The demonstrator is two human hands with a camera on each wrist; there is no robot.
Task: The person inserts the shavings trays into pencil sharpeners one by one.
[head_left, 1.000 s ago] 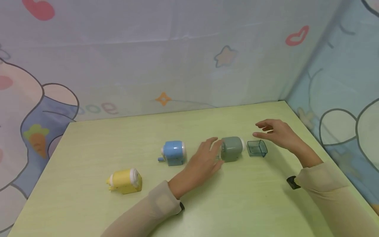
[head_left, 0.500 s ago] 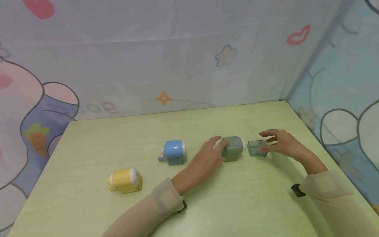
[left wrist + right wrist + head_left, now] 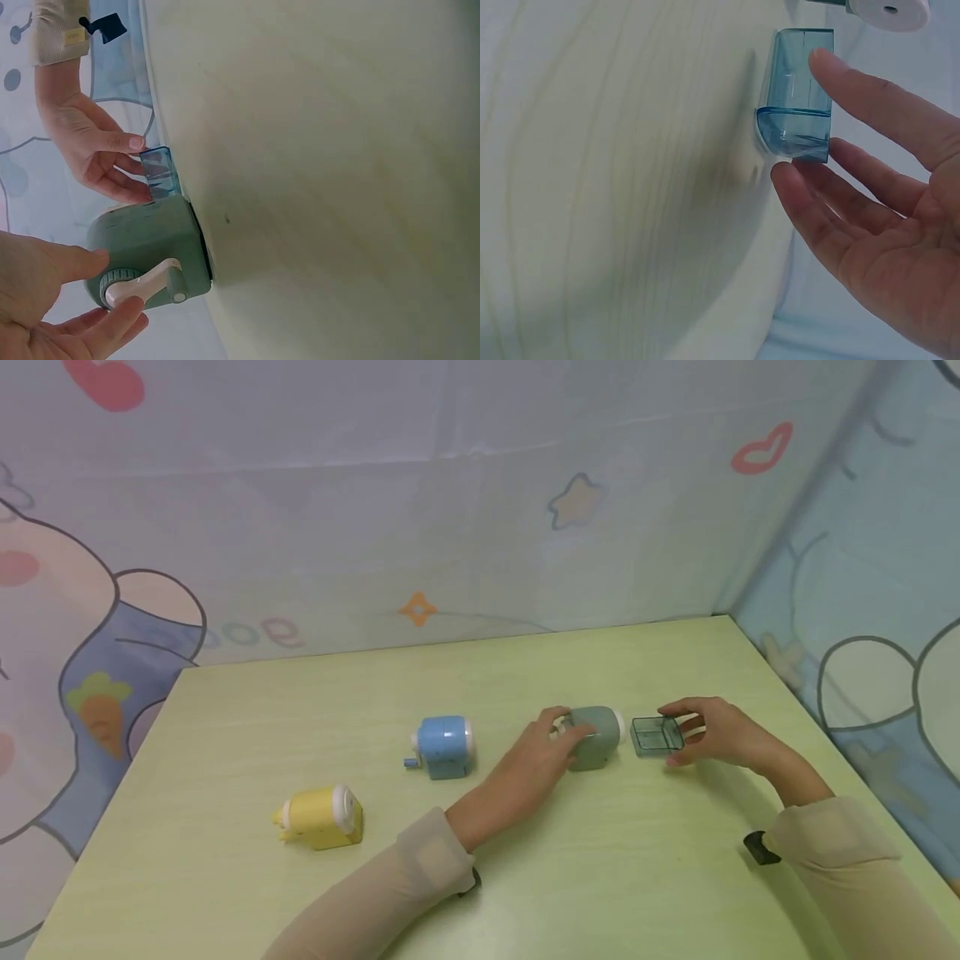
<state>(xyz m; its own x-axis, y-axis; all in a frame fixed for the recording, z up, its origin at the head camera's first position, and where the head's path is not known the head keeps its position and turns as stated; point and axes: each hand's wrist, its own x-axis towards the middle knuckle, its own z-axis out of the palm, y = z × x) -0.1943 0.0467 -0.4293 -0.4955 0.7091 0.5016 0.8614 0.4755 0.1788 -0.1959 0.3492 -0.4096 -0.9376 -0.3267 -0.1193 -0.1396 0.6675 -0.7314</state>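
A grey-green crank pencil sharpener [image 3: 598,750] lies on the table, its white front end to the right. My left hand [image 3: 527,767] holds it by the crank end; in the left wrist view the thumb is at the body [image 3: 169,232] and another finger at the pale crank [image 3: 150,283]. To the right of the sharpener, slightly apart, sits a see-through blue-green shavings tray [image 3: 649,748]. My right hand [image 3: 722,733] pinches the tray's right end. In the right wrist view, its thumb overlaps one side of the tray [image 3: 793,129] and fingers lie at the other.
A blue crank sharpener [image 3: 445,747] stands left of my left hand. Further left and nearer is a yellow one [image 3: 318,818]. The pale green table [image 3: 375,685] ends at a printed cloth [image 3: 337,543] behind and on the right.
My left hand has moved right onto the green sharpener's crank end. The right hand has come down to the tray, with thumb and fingers at its sides.
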